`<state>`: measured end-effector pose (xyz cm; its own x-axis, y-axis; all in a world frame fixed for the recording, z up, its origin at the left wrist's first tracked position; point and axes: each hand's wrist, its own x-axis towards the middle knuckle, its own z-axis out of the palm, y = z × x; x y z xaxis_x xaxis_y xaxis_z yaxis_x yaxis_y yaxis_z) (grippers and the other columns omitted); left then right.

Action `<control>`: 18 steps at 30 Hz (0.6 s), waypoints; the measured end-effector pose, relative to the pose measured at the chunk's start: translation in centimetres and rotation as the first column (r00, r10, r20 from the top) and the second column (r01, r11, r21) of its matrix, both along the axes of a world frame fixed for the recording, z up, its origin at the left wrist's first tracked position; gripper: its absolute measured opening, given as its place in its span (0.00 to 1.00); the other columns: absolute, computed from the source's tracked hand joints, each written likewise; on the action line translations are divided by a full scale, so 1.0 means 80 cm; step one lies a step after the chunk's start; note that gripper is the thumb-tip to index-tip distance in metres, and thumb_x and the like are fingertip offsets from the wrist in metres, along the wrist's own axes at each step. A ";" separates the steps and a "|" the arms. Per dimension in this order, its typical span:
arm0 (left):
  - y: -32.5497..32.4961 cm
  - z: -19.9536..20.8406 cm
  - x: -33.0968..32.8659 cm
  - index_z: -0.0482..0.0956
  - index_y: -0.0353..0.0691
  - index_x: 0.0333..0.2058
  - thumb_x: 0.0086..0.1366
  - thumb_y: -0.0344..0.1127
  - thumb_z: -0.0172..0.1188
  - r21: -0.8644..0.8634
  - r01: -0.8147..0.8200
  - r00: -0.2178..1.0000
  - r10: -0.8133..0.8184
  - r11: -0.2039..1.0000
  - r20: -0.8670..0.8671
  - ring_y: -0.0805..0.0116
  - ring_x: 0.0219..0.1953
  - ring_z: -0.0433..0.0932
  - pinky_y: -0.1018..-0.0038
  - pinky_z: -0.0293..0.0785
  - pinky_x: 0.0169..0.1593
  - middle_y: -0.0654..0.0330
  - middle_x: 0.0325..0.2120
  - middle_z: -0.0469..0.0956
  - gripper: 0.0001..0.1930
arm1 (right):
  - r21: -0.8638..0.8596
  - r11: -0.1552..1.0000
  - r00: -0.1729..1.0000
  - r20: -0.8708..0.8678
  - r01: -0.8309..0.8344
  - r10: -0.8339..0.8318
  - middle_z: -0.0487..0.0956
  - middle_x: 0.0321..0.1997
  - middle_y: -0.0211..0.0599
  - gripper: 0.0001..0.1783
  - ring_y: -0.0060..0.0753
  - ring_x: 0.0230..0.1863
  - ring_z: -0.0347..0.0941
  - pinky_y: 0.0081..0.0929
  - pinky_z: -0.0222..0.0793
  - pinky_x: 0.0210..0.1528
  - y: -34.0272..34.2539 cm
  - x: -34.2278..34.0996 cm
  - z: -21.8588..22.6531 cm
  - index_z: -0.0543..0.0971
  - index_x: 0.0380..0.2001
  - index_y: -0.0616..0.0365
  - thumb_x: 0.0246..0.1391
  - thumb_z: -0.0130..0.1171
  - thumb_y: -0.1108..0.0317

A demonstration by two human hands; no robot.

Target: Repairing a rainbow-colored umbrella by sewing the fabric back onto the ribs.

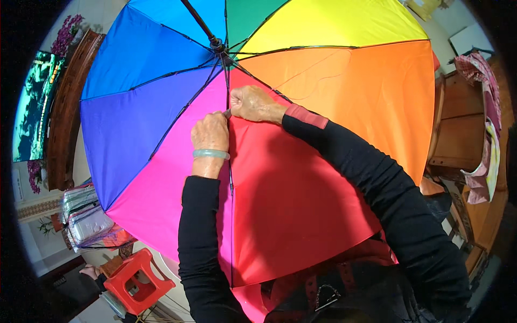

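Observation:
An open rainbow umbrella (301,231) fills the middle, its inner side facing me. My left hand (210,133), with a pale green bangle (210,154) at the wrist, is closed on the umbrella rib (231,177) between the pink and red panels. Just above and to the right, my right hand (251,102) is closed at the same rib, its fingers curled in; what they pinch is hidden. A small dark piece shows between the two hands. Thin red thread (319,78) loops across the orange panel beside my right hand.
The umbrella's dark shaft (198,20) rises from the hub at the top. A red plastic stool (139,281) and packed clear bags (89,219) are at lower left. A lit screen (37,107) stands far left. Cloths hang over a wooden chair (458,129) at right. Another person's hand (89,270) shows at lower left.

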<state>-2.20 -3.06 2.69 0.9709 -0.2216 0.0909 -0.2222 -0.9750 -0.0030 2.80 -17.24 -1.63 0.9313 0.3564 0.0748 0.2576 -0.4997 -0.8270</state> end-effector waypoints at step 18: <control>0.014 0.003 -0.020 0.78 0.39 0.22 0.58 0.37 0.47 -0.050 -0.079 0.996 0.081 0.996 0.045 0.52 0.25 0.77 0.60 0.72 0.28 0.51 0.20 0.76 0.13 | 0.070 0.996 0.993 0.101 0.059 -0.066 0.71 0.15 0.46 0.05 0.39 0.20 0.69 0.35 0.63 0.25 -0.014 -0.006 -0.002 0.70 0.16 0.62 0.39 0.50 0.72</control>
